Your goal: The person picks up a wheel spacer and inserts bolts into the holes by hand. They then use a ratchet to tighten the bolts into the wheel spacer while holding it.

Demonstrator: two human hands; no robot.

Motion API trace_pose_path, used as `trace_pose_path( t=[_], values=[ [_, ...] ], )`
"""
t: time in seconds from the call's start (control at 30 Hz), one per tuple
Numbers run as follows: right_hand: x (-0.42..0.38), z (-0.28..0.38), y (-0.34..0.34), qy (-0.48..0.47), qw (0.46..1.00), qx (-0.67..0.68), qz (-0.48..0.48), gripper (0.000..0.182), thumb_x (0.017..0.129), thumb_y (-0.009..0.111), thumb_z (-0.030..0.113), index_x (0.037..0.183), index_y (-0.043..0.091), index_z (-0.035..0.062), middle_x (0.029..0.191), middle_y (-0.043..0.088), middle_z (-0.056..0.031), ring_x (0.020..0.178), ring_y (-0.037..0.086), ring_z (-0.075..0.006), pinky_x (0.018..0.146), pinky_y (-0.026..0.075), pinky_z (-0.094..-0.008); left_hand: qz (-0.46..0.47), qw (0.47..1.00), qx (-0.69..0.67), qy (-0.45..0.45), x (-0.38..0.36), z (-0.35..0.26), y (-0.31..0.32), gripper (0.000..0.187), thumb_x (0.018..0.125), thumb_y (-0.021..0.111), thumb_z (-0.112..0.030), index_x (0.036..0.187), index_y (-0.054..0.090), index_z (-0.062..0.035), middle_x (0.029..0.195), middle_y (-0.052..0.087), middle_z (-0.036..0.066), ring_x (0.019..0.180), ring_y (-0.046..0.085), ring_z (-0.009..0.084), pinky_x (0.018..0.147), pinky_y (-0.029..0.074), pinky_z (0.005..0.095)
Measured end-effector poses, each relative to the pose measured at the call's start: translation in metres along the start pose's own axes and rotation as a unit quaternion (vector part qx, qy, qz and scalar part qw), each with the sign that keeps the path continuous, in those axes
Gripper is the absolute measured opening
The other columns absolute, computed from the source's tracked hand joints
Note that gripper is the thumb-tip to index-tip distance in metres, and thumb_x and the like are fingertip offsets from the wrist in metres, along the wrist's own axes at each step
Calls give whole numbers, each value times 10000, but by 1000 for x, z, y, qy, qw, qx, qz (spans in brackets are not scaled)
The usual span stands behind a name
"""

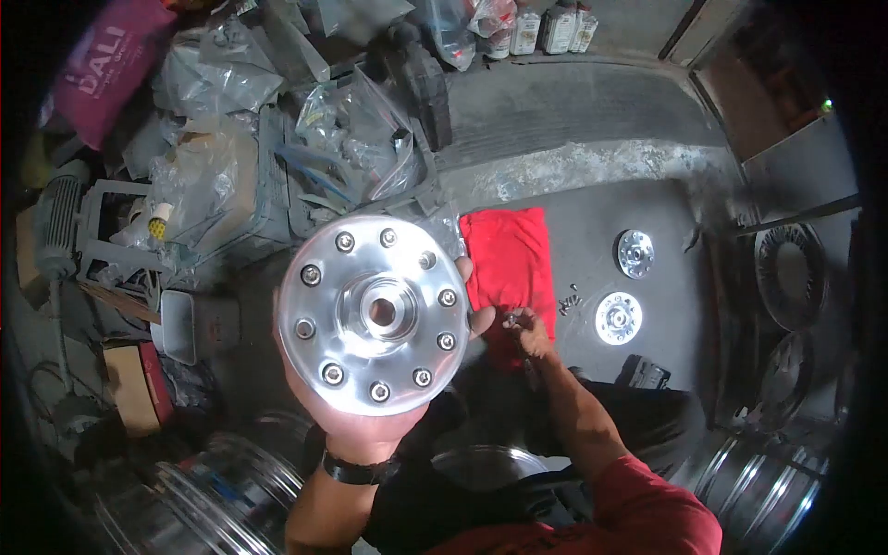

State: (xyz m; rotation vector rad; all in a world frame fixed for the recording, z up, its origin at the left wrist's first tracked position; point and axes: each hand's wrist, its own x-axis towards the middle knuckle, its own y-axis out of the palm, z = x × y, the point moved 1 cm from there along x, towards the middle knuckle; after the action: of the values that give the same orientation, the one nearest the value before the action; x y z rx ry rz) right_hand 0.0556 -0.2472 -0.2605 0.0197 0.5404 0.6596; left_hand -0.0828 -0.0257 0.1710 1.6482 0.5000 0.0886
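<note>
My left hand (375, 427) grips a round polished metal wheel hub (356, 268) from behind, its fingertips showing at the right edge. The hub's face is toward me, with a raised bored centre and a ring of socket-head bolts around it. A hole at the ring's left side appears to have no bolt in it. Over the red cloth (504, 240), my right hand (529, 333) is closed in a pinch around something small and shiny, too small to name. Several loose bolts (568, 303) lie on the floor just right of the cloth.
Two more metal hubs (635, 253) (618, 318) lie on the floor to the right. Plastic bags (356, 139) and crates (268, 176) crowd the left. Bottles (558, 30) line the back ledge. Shiny wheel rims (763, 486) stand at the lower right and lower left.
</note>
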Motion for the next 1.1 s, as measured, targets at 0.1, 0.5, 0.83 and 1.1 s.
trace_pose_path(
  t=[0.1, 0.5, 0.83, 1.1],
  values=[
    [-7, 13, 13, -33, 999, 23, 16, 201, 952, 601, -77, 1131, 607, 14, 1063, 684, -48, 990, 675, -167, 890, 550, -307, 29, 999, 18, 20, 1, 4, -1, 1030, 913, 450, -828, 1624, 382, -87, 1622, 396, 303, 1477, 437, 487, 1229, 288, 710],
    [-30, 60, 52, 55, 996, 32, -61, 167, 975, 752, 124, 1085, 634, 81, 909, 672, -20, 737, 652, -151, 608, 551, -350, 40, 998, 18, 45, 1, 2, 5, 825, 968, 481, -705, 1554, 495, -125, 1540, 527, 236, 1449, 443, 524, 1184, 322, 740],
    [-27, 38, 53, 83, 992, 89, -45, 217, 985, 754, 152, 1133, 603, 102, 844, 648, -43, 627, 640, -182, 501, 501, -342, 42, 997, 20, 65, -1, 2, 3, 757, 992, 482, -667, 1543, 512, -149, 1547, 529, 217, 1473, 412, 530, 1200, 286, 746],
    [-48, 82, 48, 150, 958, 240, 42, 171, 1044, 685, 146, 1164, 589, 74, 956, 637, -58, 670, 564, -141, 504, 441, -295, 96, 993, 15, 62, 4, 1, -3, 779, 987, 474, -689, 1552, 501, -152, 1551, 528, 201, 1478, 407, 528, 1196, 293, 751]
  ],
)
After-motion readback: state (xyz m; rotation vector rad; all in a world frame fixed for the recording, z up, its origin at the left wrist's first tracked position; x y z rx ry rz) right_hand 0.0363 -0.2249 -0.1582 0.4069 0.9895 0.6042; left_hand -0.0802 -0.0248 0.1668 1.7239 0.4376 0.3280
